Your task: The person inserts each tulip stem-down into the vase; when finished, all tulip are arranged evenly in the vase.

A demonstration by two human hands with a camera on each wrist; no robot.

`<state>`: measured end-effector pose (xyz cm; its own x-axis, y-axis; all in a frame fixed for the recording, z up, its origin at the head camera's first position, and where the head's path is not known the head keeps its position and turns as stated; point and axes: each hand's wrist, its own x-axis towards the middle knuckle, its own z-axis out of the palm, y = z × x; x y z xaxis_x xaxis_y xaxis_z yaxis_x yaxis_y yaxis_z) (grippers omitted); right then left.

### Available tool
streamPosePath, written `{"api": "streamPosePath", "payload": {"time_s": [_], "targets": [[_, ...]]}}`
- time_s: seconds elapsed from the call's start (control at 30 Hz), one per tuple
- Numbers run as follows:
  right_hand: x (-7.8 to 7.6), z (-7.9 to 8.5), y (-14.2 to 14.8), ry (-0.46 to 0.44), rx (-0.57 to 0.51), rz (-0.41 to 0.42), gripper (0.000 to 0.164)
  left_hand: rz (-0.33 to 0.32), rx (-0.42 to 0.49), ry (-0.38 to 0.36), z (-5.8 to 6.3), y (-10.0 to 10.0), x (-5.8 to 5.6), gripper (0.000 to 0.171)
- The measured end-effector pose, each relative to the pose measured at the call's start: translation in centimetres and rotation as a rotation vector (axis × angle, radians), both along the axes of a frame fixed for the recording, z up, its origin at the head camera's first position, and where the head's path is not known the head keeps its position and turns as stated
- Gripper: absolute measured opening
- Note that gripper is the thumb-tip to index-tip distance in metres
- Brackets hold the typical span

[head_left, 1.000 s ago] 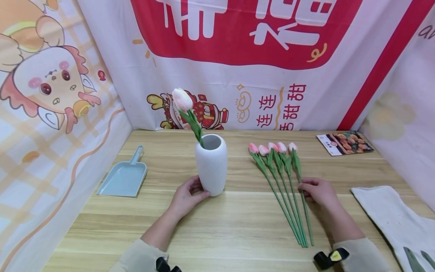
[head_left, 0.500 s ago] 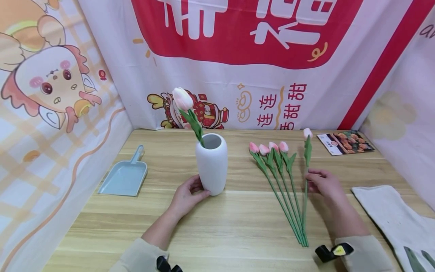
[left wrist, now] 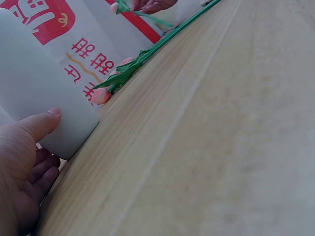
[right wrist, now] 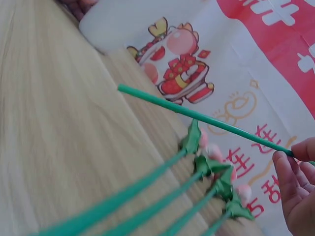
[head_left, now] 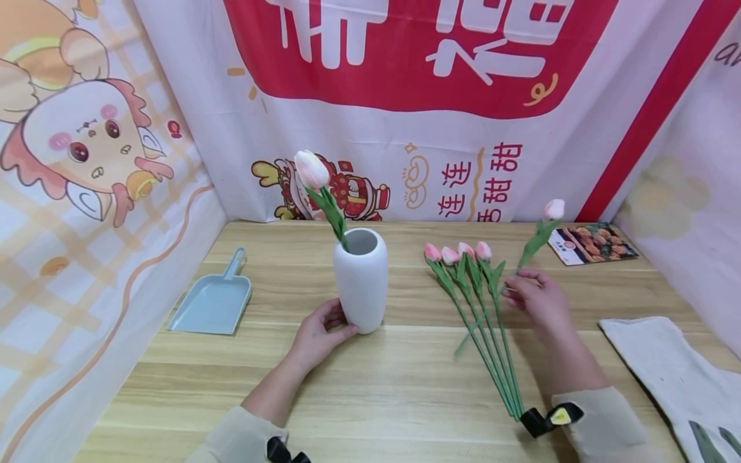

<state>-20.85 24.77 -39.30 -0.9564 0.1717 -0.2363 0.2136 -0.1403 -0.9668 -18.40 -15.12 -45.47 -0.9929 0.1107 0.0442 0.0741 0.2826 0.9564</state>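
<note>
My left hand (head_left: 318, 334) holds a white vase (head_left: 360, 289) low down; in the left wrist view the thumb lies against its wall. A pale pink tulip (head_left: 312, 170) stands in the vase, leaning left. Between thumb and fingers, my right hand (head_left: 538, 296) pinches another tulip (head_left: 538, 241) by its stem. That tulip slants, its bloom up at the right. In the right wrist view the lower stem (right wrist: 206, 119) of this tulip passes above several pink tulips (head_left: 432, 252), which lie on the table with their stems fanned together.
A pale blue dustpan (head_left: 213, 302) lies at the left of the wooden table (head_left: 405, 392). Toward the back right is a card with a flower photo (head_left: 596, 243). A whitish cloth (head_left: 666, 366) lies at the right edge. Printed fabric (head_left: 359, 122) hangs behind.
The right hand has drawn one tulip away from the row, raised it and tipped it, so the bloom leans right and the stem end points left. Left hand and vase stay put.
</note>
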Motion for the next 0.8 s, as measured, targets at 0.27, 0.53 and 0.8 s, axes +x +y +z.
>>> {"api": "streamPosePath", "payload": {"time_s": [0.27, 0.53, 0.8], "targets": [[-0.9, 1.4, -2.8, 0.049, -0.126, -0.141, 0.025, 0.000, 0.006, -0.001, -0.2, 0.1, 0.0, 0.060], [-1.8, 3.3, -5.0, 0.099, -0.275, -0.227, 0.030, 0.001, 0.002, -0.007, -0.4, -0.1, 0.0, 0.061], [-2.4, 5.7, -6.5, 0.169, -0.417, -0.242, 0.032, 0.002, 0.000, -0.005, -0.2, -0.1, 0.0, 0.061]]}}
